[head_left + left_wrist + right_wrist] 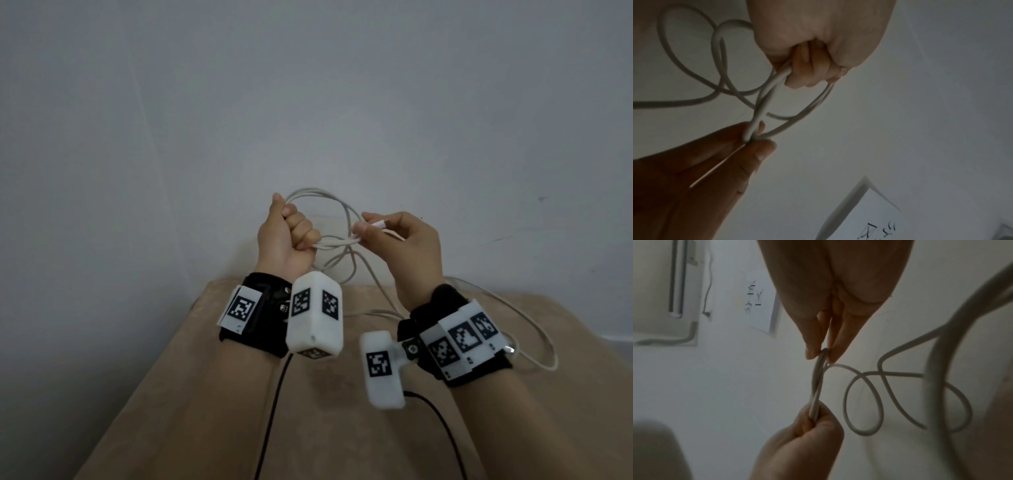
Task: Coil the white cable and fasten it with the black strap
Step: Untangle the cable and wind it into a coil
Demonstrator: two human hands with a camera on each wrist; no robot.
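**Cable half-gathered between two hands**

The left hand [291, 240] is fisted round several gathered turns of the white cable [337, 241], fingers curled tight about the bundle. The right hand [400, 240] pinches the same strands between thumb and fingertips [813, 352], close beside the left fist, with what looks like the cable's plug end [378, 224] poking out above the pinch. Both hands hold it up in the air in front of a pale wall [308, 85].

From the grips, uneven loops arch up and sag down, and a long loose tail trails over the beige cloth [205, 394] to the right. The cable looks light, limp and a little springy, so loops will likely slip open unless held where the strands cross; that bundled crossing is the best place to hold. The black strap is not in view.
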